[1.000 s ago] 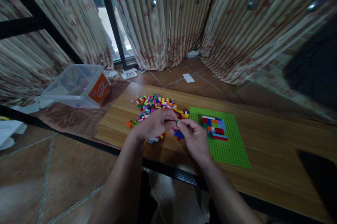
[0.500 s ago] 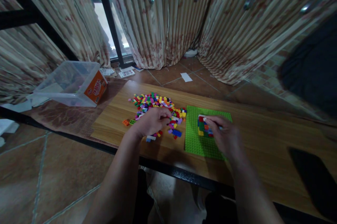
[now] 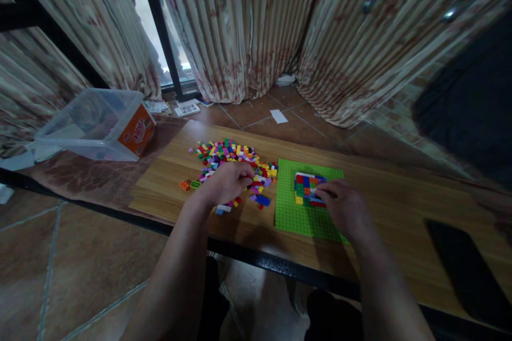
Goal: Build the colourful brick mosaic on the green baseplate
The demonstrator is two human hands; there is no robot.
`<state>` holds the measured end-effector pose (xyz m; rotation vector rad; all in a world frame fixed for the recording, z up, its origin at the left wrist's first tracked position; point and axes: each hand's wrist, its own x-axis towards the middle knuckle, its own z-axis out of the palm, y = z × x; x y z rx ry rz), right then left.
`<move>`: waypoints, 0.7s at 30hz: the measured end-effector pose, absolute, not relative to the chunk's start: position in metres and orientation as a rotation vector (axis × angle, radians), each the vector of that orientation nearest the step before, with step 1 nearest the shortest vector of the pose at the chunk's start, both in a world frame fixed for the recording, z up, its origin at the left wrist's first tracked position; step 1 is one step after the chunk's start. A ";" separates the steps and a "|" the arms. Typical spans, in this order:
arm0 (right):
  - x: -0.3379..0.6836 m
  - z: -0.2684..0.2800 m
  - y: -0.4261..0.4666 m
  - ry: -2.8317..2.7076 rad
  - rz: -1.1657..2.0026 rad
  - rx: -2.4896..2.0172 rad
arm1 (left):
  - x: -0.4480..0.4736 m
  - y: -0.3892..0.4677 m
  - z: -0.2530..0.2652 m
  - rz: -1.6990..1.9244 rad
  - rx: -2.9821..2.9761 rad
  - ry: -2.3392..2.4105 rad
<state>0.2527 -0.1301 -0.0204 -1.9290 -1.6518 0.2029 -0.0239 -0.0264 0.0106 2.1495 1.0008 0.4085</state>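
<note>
Green studded baseplate (image 3: 288, 218) lies flat on the wooden tabletop (image 3: 160, 186), and over my feed I see the multicoloured brick patchwork (image 3: 300, 183) built near its middle. My right hand (image 3: 344, 205) reaches across the patchwork's right side, thumb and fingertips drawn close together at its surface; whether they pinch a small brick I cannot tell. I judge that so narrow a grip suits pieces this small, and that the studs serve to anchor them. My left hand (image 3: 228, 181) hangs over the near side of the loose brick pile (image 3: 226, 150), fingers curled inward; any hold is hidden from me. That pile sits just left of the baseplate, probably for easy reach. A clear plastic bin (image 3: 90, 148) stands well apart, beyond the tabletop's left end, likely to leave working room.
</note>
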 end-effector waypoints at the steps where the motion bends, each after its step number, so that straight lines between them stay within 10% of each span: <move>1: 0.252 -0.020 -0.130 -1.662 0.193 -1.937 | -0.024 -0.026 0.011 0.410 2.149 1.000; 21: 0.245 -0.018 -0.125 -1.822 0.017 -2.037 | -0.024 -0.028 0.016 0.420 2.148 1.027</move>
